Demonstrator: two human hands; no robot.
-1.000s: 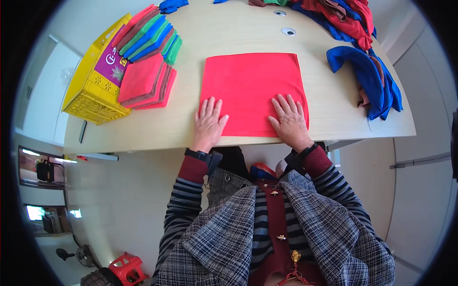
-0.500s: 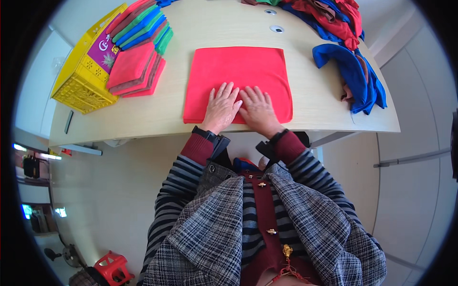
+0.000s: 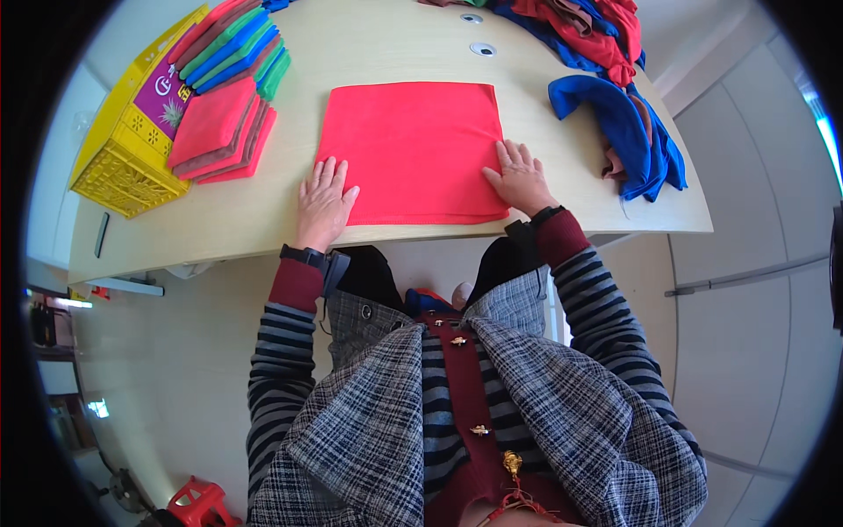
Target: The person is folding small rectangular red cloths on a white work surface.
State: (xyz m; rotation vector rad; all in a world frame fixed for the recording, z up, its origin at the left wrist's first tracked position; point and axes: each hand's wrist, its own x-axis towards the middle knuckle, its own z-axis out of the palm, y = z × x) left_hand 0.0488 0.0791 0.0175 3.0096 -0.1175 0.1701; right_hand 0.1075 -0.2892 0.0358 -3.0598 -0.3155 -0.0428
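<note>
A red cloth [image 3: 413, 149], a flat rectangle with smooth edges, lies near the front edge of the table. My left hand [image 3: 325, 204] rests palm down on its left side near the lower left corner, fingers stretched out. On the opposite side, my right hand [image 3: 522, 178] lies flat with its fingers on the cloth's right edge and its thumb spread inward. Neither hand grips anything.
At the left, folded cloths [image 3: 219, 127] in red, brown, green and blue lean in a row beside a yellow basket [image 3: 127, 171]. Rumpled blue cloth [image 3: 628, 132] and a mixed heap of cloths [image 3: 580, 35] lie at the right. Two round eye-like discs [image 3: 482, 50] lie beyond the red cloth.
My hands have slid apart from the middle of the red cloth to its left and right sides. The whole view has shifted slightly, while the cloth still lies flat.
</note>
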